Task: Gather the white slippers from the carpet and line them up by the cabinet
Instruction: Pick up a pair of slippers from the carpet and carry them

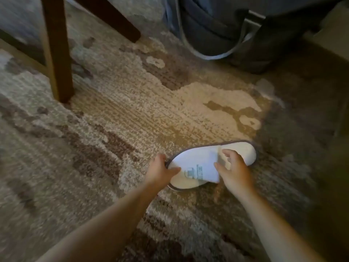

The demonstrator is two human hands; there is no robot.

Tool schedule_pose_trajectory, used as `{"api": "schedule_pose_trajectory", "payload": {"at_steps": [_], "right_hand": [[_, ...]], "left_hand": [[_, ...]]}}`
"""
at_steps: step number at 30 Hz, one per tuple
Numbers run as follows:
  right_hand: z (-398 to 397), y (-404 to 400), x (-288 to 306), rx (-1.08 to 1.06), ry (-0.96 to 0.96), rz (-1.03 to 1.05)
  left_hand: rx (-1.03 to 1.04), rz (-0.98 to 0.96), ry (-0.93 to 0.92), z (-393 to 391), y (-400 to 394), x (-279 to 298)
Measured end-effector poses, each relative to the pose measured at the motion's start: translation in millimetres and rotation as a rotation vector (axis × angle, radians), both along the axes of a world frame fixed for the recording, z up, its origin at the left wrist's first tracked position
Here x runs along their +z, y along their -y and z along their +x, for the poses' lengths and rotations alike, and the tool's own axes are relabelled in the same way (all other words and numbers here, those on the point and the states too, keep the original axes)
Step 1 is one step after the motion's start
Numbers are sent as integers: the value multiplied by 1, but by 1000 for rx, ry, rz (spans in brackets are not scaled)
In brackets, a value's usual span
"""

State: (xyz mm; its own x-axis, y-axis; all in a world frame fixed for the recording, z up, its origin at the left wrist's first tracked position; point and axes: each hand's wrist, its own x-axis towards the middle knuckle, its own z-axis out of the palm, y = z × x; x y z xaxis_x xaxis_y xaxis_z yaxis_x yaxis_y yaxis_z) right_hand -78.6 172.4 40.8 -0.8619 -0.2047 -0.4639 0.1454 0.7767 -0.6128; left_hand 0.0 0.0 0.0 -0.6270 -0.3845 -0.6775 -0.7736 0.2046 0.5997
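Head view: white slipper (205, 165) flat on the mottled beige-and-brown carpet (113, 114), toe end toward the left, heel end toward the right, thin grey trim around the sole, small printed logo on the smooth upper. Soft, oval, slightly curved in outline. Left hand (160, 172) clamped on the toe end, thumb over the top, fingers wrapped round the edge. Right hand (234, 172) spread over the mouth of the upper, fingers curled but loose, touching the fabric; firm hold or not, cannot tell. Dark wooden chair leg (58, 53) upper left; dark bag (236, 29) with pale piping upper right, well apart.
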Motion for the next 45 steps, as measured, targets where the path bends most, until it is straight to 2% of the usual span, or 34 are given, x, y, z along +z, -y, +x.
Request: {"api": "schedule_pose_trajectory", "payload": {"at_steps": [5,8,11,14,16,20,25,29,33,39,45], "right_hand": [[3,-5,-3,36,-79,18],[-1,-3,8,117,-211,40],[-11,5,24,264,-264,76],[-17,17,39,387,-169,82],[-14,25,49,369,-17,-35],[7,44,54,343,12,-192],[35,74,64,390,-39,-176],[60,116,82,452,-49,-184],[103,176,94,513,-38,-263],[160,273,60,509,-32,-339],[212,340,24,328,65,-353]], "left_hand": [[-43,-2,66,-8,-11,1],[-49,25,-44,-5,-9,15],[-153,5,-150,-7,11,43],[-240,-18,-246,-12,41,78],[-225,19,-310,-12,57,99],[-55,80,-380,2,72,121],[282,52,-323,44,89,129],[484,-136,-130,102,130,149],[569,-269,-58,168,178,167],[764,-301,-23,244,251,119],[908,-220,-26,282,329,70]]}}
